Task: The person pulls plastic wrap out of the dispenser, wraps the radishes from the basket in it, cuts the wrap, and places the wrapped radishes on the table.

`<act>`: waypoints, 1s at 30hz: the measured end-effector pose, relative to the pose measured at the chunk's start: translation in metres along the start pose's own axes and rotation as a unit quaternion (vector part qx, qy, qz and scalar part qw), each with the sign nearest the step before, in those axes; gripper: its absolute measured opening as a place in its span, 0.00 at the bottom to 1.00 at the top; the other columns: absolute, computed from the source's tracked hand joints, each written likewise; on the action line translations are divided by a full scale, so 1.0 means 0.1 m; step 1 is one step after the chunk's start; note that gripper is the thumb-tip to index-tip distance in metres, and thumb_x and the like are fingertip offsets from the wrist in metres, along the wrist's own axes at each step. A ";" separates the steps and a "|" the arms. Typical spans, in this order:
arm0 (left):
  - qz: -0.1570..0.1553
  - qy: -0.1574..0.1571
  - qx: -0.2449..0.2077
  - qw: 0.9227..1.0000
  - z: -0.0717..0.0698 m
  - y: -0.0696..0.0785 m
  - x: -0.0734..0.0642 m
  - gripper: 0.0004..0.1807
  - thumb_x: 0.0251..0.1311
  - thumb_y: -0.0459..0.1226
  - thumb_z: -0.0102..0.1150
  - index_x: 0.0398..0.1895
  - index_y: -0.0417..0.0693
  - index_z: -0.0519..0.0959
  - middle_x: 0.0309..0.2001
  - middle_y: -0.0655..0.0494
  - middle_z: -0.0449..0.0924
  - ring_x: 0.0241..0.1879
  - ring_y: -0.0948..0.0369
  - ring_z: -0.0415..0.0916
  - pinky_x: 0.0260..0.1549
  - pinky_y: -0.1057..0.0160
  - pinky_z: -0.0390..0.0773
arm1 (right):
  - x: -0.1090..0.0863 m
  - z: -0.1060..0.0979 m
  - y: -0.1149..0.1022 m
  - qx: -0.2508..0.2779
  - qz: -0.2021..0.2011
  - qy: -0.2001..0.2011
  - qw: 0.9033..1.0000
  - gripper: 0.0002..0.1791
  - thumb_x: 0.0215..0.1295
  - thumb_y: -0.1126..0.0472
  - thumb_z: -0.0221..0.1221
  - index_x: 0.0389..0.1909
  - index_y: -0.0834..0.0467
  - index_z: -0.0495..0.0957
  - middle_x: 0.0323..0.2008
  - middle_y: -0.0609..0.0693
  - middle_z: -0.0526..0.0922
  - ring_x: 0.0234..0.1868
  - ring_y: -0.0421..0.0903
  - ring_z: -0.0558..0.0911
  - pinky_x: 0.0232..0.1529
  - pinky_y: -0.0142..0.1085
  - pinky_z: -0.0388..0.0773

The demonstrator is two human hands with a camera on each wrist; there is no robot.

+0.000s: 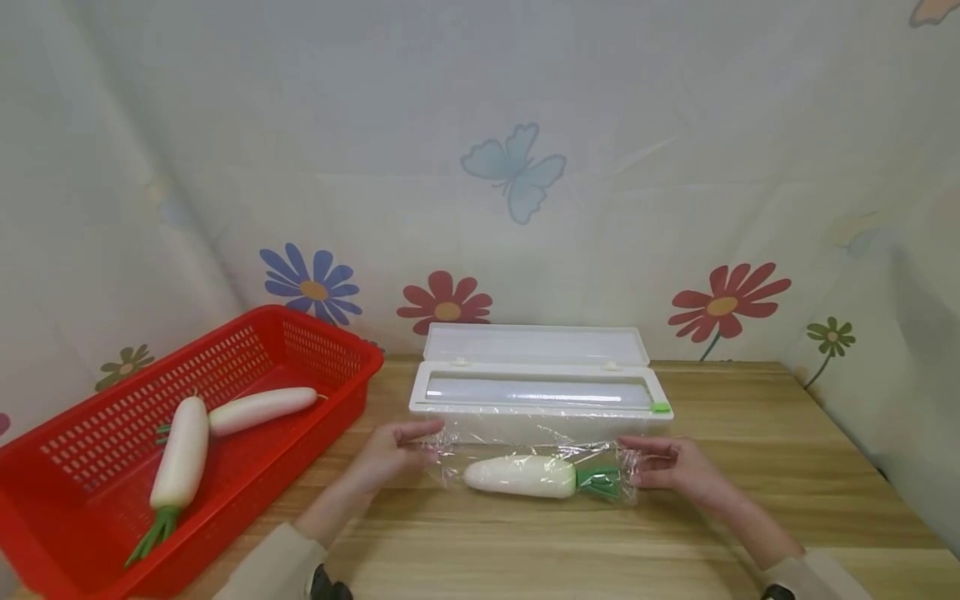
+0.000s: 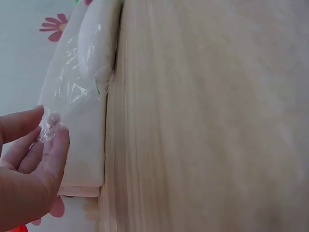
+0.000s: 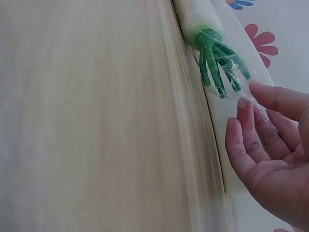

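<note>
A white radish (image 1: 521,477) with green stems lies crosswise inside clear plastic wrap (image 1: 487,446), in front of the white wrap dispenser. My left hand (image 1: 397,450) pinches the gathered wrap at the radish's tapered end; the left wrist view shows the bunched film (image 2: 48,126) between thumb and fingers. At the stem end my right hand (image 1: 671,468) pinches the other end of the wrap. In the right wrist view its thumb and fingertips meet on the film just beyond the green stems (image 3: 219,63), with the remaining fingers loosely bent.
The white dispenser (image 1: 540,427) stands behind the hands, lid (image 1: 536,343) raised, a film roll (image 1: 536,390) inside and a green slider (image 1: 660,407) at its right. A red basket (image 1: 277,467) on the left holds two more radishes (image 1: 182,454). A flowered curtain (image 1: 600,217) hangs behind the wooden table (image 1: 750,433).
</note>
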State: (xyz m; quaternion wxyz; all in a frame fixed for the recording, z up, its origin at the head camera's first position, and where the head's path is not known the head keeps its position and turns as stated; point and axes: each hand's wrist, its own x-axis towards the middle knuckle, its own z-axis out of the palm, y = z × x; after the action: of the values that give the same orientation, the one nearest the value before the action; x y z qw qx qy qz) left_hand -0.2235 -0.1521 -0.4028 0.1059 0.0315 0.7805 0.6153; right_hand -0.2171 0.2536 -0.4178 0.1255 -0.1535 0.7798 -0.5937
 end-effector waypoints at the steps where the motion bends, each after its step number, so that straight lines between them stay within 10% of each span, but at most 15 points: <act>1: 0.001 -0.004 0.001 1.000 0.00 0.00 0.00 0.24 0.51 0.31 0.63 0.55 0.43 0.75 0.53 0.47 0.76 0.41 0.57 0.78 0.40 0.64 0.77 | 0.00 0.00 0.00 -0.001 0.000 0.000 1.000 0.34 0.47 0.67 0.66 0.56 0.74 0.65 0.45 0.64 0.78 0.37 0.40 0.81 0.39 0.34 0.79; 11: 0.002 -0.002 0.012 1.000 0.02 0.04 0.02 0.24 0.49 0.23 0.58 0.54 0.40 0.75 0.49 0.45 0.78 0.26 0.60 0.74 0.24 0.68 0.73 | 0.02 0.01 -0.05 -0.023 -0.002 0.008 1.000 0.34 0.46 0.69 0.66 0.55 0.75 0.65 0.39 0.58 0.82 0.31 0.39 0.79 0.33 0.31 0.78; 19: 0.021 -0.012 0.013 1.000 -0.01 0.02 0.00 0.27 0.49 0.28 0.63 0.56 0.40 0.73 0.54 0.44 0.74 0.40 0.57 0.78 0.37 0.63 0.79 | -0.04 -0.06 -0.01 -0.049 -0.038 0.004 0.998 0.30 0.52 0.65 0.64 0.54 0.75 0.67 0.45 0.63 0.79 0.37 0.39 0.80 0.37 0.31 0.78; 30: 0.080 0.075 0.065 0.992 -0.08 0.19 -0.05 0.21 0.51 0.30 0.62 0.51 0.46 0.77 0.47 0.46 0.78 0.42 0.54 0.76 0.38 0.61 0.78 | -0.11 -0.41 -0.01 -0.081 -0.065 0.177 0.979 0.21 0.58 0.64 0.60 0.53 0.66 0.73 0.34 0.42 0.80 0.31 0.43 0.82 0.30 0.35 0.80</act>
State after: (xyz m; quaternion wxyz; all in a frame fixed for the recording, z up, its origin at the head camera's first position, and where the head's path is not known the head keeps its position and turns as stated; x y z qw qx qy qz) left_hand -0.2216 -0.1557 -0.3816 -0.0045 0.0543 0.8198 0.5700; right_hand -0.2220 0.2940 -0.4064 -0.0664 -0.1055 0.8239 -0.5529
